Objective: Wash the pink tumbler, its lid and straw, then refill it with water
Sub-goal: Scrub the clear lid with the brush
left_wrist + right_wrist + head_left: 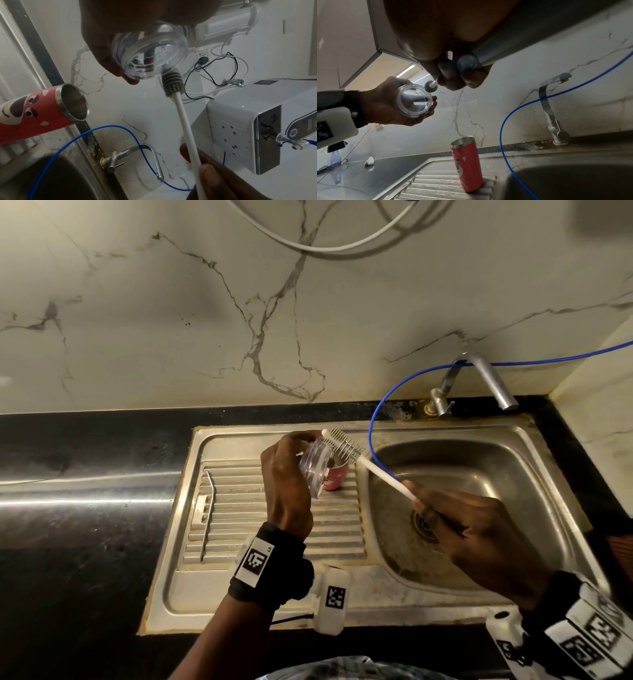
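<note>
My left hand point(291, 470) grips the clear round lid point(315, 465) above the drainboard, its open side turned to the right. My right hand point(479, 525) holds a white-handled bottle brush point(380, 472); its grey bristle head point(172, 83) sits at the lid's point(150, 54) far rim. The pink tumbler point(467, 166), with a bear print and a steel rim, stands upright and open on the drainboard below the lid point(413, 100). A bent metal straw point(207, 515) lies on the drainboard's left side.
The steel sink basin point(479, 460) lies under my right hand, with the tap point(486, 378) behind it and a blue hose point(380, 405) looping into the basin. A water purifier point(254, 129) hangs on the wall. Black counter point(85, 508) extends left.
</note>
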`<state>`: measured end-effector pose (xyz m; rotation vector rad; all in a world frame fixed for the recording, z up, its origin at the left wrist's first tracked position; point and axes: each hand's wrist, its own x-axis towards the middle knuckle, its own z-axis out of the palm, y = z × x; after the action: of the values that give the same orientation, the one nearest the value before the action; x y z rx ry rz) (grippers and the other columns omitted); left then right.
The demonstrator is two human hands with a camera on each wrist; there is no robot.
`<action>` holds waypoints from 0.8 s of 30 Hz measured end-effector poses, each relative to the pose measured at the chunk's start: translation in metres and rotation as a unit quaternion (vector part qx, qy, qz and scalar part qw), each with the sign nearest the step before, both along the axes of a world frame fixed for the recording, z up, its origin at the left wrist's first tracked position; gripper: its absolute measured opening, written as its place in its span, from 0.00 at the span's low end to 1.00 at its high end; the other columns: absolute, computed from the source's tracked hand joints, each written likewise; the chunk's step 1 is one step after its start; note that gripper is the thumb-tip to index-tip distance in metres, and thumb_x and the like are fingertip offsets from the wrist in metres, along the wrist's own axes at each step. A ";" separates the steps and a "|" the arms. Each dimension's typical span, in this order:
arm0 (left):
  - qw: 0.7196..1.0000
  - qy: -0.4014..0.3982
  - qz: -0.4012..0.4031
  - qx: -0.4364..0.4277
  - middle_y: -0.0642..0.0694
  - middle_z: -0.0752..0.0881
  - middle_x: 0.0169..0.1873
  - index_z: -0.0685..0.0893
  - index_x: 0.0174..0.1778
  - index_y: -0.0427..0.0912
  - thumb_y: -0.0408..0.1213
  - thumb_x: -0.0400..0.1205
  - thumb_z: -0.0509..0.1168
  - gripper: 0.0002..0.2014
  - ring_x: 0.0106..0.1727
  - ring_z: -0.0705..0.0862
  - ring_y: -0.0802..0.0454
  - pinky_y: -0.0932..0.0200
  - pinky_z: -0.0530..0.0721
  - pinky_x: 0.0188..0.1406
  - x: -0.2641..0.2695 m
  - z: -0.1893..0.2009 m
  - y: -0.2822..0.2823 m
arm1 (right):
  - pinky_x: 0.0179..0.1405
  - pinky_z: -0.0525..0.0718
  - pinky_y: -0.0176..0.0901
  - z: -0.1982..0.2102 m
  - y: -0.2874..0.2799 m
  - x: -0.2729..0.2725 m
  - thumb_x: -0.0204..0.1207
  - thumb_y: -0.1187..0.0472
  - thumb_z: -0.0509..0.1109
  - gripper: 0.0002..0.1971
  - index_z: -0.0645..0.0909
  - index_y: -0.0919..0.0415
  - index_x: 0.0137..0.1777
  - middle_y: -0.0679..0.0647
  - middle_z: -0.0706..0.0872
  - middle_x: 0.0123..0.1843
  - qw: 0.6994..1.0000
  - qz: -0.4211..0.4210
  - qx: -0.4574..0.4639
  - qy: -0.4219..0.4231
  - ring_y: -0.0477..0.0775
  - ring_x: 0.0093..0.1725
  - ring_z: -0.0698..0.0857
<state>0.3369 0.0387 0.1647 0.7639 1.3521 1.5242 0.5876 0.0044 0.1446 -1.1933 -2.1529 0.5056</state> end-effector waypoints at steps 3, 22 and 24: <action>0.999 -0.030 -0.019 -0.034 0.49 0.92 0.30 0.80 0.43 0.40 0.42 0.96 0.53 0.18 0.32 0.91 0.57 0.64 0.88 0.29 0.001 0.005 -0.003 | 0.37 0.82 0.43 0.002 -0.001 -0.003 0.88 0.49 0.64 0.21 0.84 0.53 0.77 0.43 0.84 0.41 1.000 0.005 -0.007 0.016 0.45 0.36 0.85; 0.992 0.008 -0.108 -0.068 0.47 0.93 0.36 0.84 0.40 0.39 0.33 0.94 0.59 0.16 0.36 0.92 0.50 0.58 0.89 0.28 -0.006 -0.006 -0.008 | 0.36 0.82 0.46 -0.005 0.003 0.000 0.88 0.47 0.62 0.21 0.84 0.50 0.77 0.45 0.86 0.40 1.000 -0.017 -0.008 -0.009 0.45 0.35 0.84; 0.993 -0.031 -0.092 -0.071 0.43 0.92 0.36 0.85 0.36 0.40 0.37 0.94 0.56 0.21 0.36 0.91 0.48 0.55 0.89 0.28 -0.005 -0.006 -0.005 | 0.36 0.82 0.42 -0.004 0.003 -0.001 0.88 0.48 0.62 0.21 0.84 0.52 0.76 0.42 0.84 0.40 1.000 -0.009 -0.012 0.001 0.44 0.35 0.84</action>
<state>0.3318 0.0335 0.1589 0.7239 1.2924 1.2833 0.5866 0.0071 0.1405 -1.2236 -2.1391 0.5260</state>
